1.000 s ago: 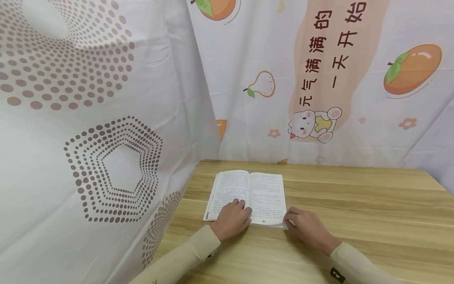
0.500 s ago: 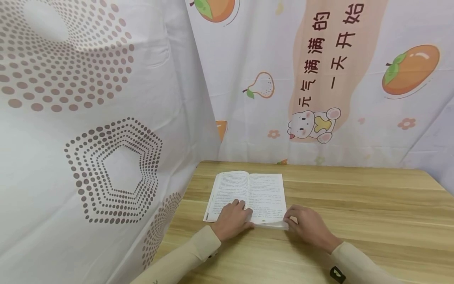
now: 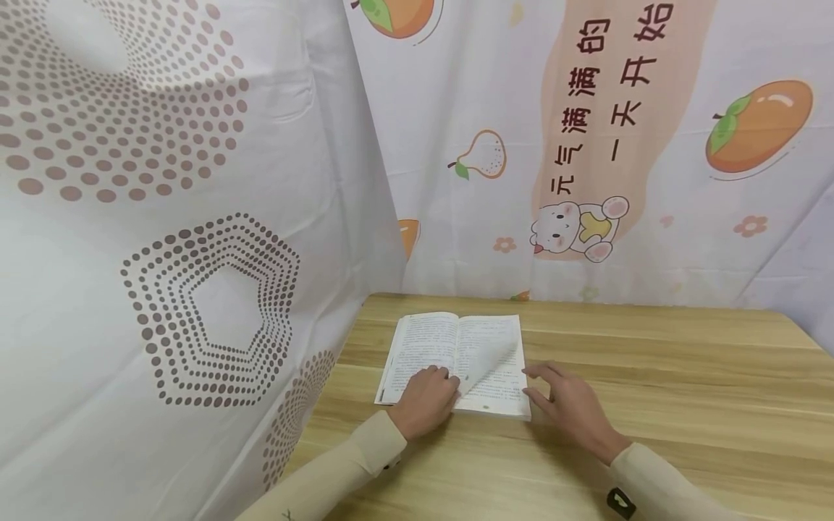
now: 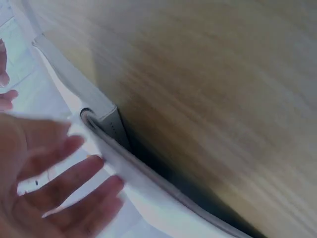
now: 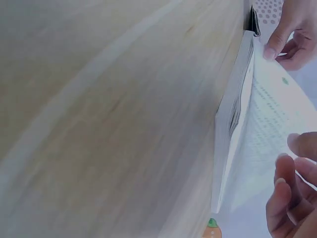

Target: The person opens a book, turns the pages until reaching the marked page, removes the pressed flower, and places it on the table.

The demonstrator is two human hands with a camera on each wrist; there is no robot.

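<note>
An open book (image 3: 423, 340) with printed pages lies on the table. Across its right half one page (image 3: 487, 354) is lifted, its lower part folded diagonally toward the spine. My left hand (image 3: 426, 399) rests on the lower left page by the spine; in the right wrist view its thumb (image 5: 270, 51) touches the page near the spine. My right hand (image 3: 570, 407) is beside the book's lower right edge, thumb and fingers apart with nothing between them. The left wrist view shows my left fingers (image 4: 86, 183) loosely bent over the book's lower edge.
The wood-grain table (image 3: 684, 391) extends to the right of the book. A white curtain with dot patterns (image 3: 208, 311) hangs along the left side. Behind the table hangs another curtain (image 3: 456, 239) printed with fruit and characters.
My right hand lifted the lower right corner of the page, which has swung left toward the spine. The right fingers have parted from it. My left hand has stayed nearly in place.
</note>
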